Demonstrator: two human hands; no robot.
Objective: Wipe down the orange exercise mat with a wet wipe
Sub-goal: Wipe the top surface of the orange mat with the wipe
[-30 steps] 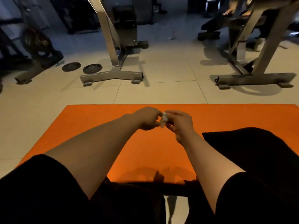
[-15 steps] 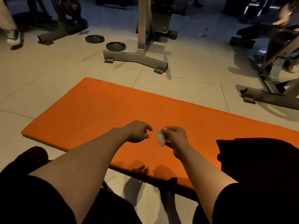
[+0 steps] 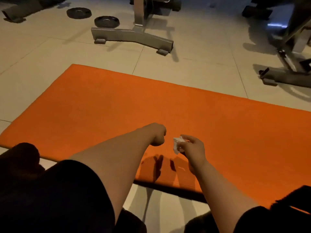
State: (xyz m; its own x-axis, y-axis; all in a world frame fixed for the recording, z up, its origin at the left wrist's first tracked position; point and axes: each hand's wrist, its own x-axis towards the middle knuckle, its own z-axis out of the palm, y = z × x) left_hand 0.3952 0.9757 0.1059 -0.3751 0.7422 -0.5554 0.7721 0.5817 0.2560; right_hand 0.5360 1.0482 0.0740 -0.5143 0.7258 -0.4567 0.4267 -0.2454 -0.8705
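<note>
Wet wipe (image 3: 177, 145) between right fingers (image 3: 185, 137)

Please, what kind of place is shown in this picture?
Most likely a gym. Two weight plates lie on the tiled floor beside the steel base of an exercise machine, and an orange exercise mat is spread in front of the person.

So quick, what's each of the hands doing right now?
Left hand: fingers curled, holding nothing.
Right hand: pinching the crumpled wet wipe.
</note>
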